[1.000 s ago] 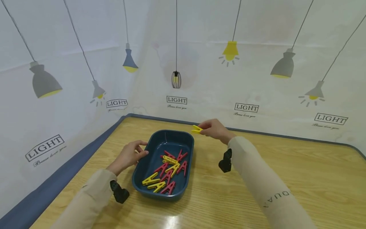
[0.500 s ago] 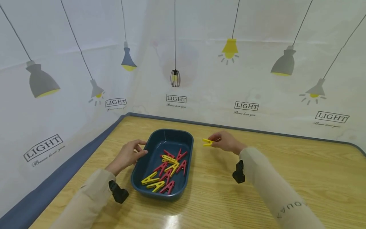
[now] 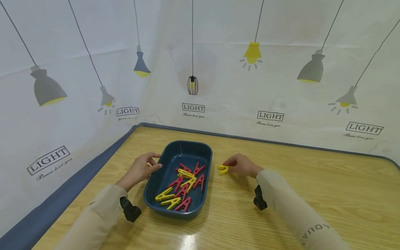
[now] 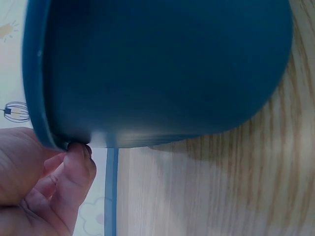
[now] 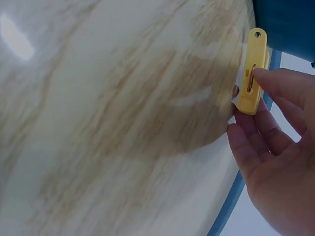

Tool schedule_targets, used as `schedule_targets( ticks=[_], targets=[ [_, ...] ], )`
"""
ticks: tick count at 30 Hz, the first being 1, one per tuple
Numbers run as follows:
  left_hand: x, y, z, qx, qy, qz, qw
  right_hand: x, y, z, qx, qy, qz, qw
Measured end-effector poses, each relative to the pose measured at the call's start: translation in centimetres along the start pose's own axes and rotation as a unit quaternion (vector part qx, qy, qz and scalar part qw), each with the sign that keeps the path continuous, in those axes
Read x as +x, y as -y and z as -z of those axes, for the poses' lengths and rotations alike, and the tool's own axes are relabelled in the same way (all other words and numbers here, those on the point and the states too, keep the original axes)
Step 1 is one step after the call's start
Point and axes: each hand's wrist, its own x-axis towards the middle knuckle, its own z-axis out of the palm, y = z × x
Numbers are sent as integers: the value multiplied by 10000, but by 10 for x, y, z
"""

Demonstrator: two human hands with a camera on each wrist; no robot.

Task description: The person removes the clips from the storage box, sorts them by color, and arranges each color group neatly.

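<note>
A deep blue plastic basin (image 3: 178, 214) stands on the table with several red clothespins (image 3: 184, 205) and yellow clothespins (image 3: 171, 202) lying in it. At its left side, my left hand (image 3: 139, 172) grips the rim between thumb and fingers. The left wrist view shows fingertips tucked beneath the lip of the basin wall (image 4: 162, 64). To the right of the basin, my right hand (image 3: 243, 165) pinches a yellow clothespin (image 3: 223, 169), held just over the table. Up close in the right wrist view, the thumb presses one face of that yellow clothespin (image 5: 252, 71).
The wood-grain table (image 3: 300, 180) has a blue-grey edge (image 3: 281, 143) at the back. Behind it hangs a pale curtain (image 3: 225, 80) printed with lamps and the word LIGHT. A black camera is strapped to each wrist.
My right hand has come down and toward me from near the table's back edge, carrying the yellow clothespin low beside the basin. The left hand stays on the rim.
</note>
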Motion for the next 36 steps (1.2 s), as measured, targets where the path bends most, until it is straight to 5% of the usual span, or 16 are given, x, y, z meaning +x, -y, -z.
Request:
schedule_targets(
  ticks=[17, 27, 36],
  targets=[
    [0, 0, -1, -22, -15, -91, 10000, -7, 0, 0, 85, -17, 39, 10000],
    [1, 1, -1, 78, -55, -195, 9998, -17, 5, 0, 902, -621, -1082, 9881],
    [1, 0, -1, 57, -48, -105, 9999, -15, 5, -13, 1104, -1004, -1585, 9760]
  ],
)
